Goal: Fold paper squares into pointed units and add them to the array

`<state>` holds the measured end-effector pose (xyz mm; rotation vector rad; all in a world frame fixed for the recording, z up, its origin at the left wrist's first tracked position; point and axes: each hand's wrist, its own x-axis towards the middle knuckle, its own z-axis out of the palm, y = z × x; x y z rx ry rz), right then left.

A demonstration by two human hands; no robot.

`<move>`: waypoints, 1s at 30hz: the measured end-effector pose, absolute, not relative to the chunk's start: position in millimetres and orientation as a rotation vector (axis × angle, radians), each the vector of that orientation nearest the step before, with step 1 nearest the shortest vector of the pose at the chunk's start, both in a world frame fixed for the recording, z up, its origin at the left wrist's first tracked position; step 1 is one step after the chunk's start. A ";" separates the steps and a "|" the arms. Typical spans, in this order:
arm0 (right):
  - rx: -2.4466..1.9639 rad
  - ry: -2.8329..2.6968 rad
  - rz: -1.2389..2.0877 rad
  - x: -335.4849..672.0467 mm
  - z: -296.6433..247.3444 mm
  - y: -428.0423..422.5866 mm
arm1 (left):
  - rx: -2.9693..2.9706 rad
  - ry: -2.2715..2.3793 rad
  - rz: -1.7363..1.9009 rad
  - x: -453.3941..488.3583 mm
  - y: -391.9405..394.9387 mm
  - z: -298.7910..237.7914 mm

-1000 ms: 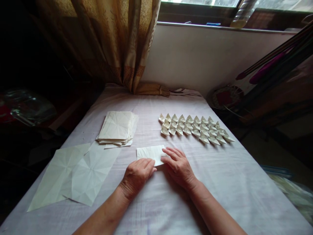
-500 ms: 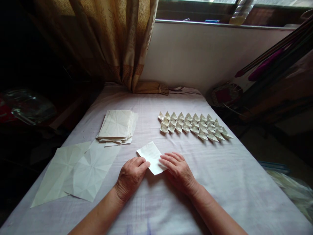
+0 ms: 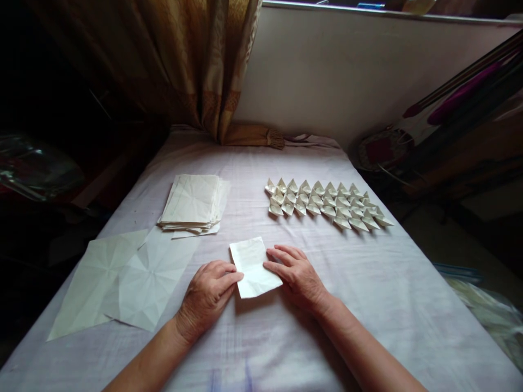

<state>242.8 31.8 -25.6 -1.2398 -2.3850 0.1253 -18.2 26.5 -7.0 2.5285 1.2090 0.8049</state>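
I judge the folded paper (image 3: 253,267) could skew, its creases straying, if my left hand (image 3: 208,294) pulls unevenly against the right hand (image 3: 300,280). My left grip is clamped on its left edge; the right fingers touch its right edge, thumb hidden, so I can't tell whether they pinch. Between both hands, above the cloth (image 3: 400,305), it looks pale, roughly rectangular, lightly wrinkled.

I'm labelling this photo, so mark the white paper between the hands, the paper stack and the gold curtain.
White paper (image 3: 254,265): head view, middle of its upper face.
Paper stack (image 3: 191,199): head view, middle of its top sheet.
Gold curtain (image 3: 210,60): head view, on its hanging folds.
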 end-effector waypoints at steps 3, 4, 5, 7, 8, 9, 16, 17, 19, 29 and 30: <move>-1.234 -2.392 0.152 242.7 -26.5 33.2 | 2.529 1.273 0.767 -20.0 25.0 -7.0; -1.238 -2.385 0.173 242.4 -26.7 32.8 | 2.534 1.294 0.760 -20.0 24.7 -7.4; -1.246 -2.371 0.195 241.7 -26.6 32.1 | 2.537 1.312 0.756 -19.8 24.6 -7.8; -1.276 -2.324 0.240 239.1 -25.8 30.8 | 2.528 1.351 0.744 -18.5 25.6 -8.6; -1.298 -2.291 0.258 237.3 -25.1 30.4 | 2.520 1.378 0.728 -17.5 26.8 -8.7; -1.320 -2.256 0.273 235.2 -24.4 30.3 | 2.513 1.406 0.707 -16.5 28.3 -8.7; -1.467 -2.072 0.290 221.5 -22.9 36.0 | 2.483 1.472 0.665 -9.4 41.8 -4.8; -1.487 -2.054 0.279 220.1 -23.3 36.8 | 2.472 1.485 0.675 -8.4 43.4 -4.4; -1.529 -2.022 0.254 217.4 -24.2 38.4 | 2.452 1.523 0.674 -6.2 46.4 -4.0; -1.645 -1.981 0.193 208.6 -25.5 44.4 | 2.431 1.686 0.715 0.1 47.8 -12.3; -1.652 -1.981 0.190 208.4 -25.8 44.6 | 2.465 1.670 0.734 0.1 46.9 -13.7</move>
